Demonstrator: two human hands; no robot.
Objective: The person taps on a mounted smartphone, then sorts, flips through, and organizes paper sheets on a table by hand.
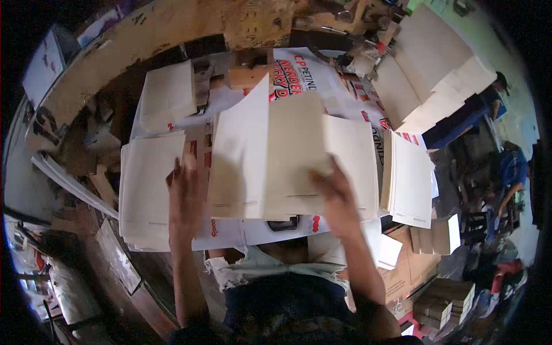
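My left hand [185, 192] is over the right edge of a pale paper stack [150, 190] on the left of the table; its fingers are bent, and what they hold, if anything, is hidden. In the middle lies a wide pile of cream sheets [351, 155], with one sheet [296, 149] raised above it. A white sheet [253, 132] stands curved upward beside that one. My right hand [333, 192], blurred by motion, is at the right edge of the raised sheet; whether it grips the paper cannot be made out.
Paper stacks stand at the back left [168, 95] and right [409, 181]. Tall piles [431, 63] rise at the back right. A printed banner [310, 69] covers the table. Bundles [443, 302] sit lower right, and a person in blue [512, 172] is far right.
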